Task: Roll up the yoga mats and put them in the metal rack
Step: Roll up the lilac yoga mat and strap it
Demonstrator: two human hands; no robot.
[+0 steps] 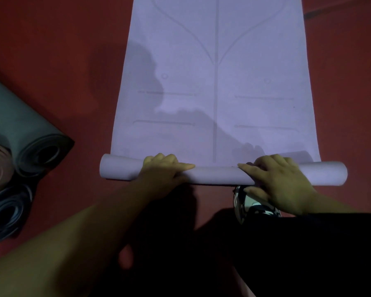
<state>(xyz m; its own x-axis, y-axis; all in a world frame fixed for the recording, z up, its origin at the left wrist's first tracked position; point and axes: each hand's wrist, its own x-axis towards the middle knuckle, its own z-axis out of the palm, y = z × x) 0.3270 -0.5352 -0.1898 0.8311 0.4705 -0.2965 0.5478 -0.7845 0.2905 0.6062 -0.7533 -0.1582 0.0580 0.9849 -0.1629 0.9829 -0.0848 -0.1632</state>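
Lilac yoga mat [216,82], near end rolled, on the floor [51,61].
Your left hand [163,168] and right hand [281,179] each curl over the roll [216,175]; its long axis runs left-right, and the unrolled length lies far of both grips.

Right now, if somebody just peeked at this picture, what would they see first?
The big pale purple yoga mat stretched up the middle of the red floor, its near end already curled into a tube. The left hand and right hand grip that tube side by side. At the left edge lie three rolled mats, bunched together.
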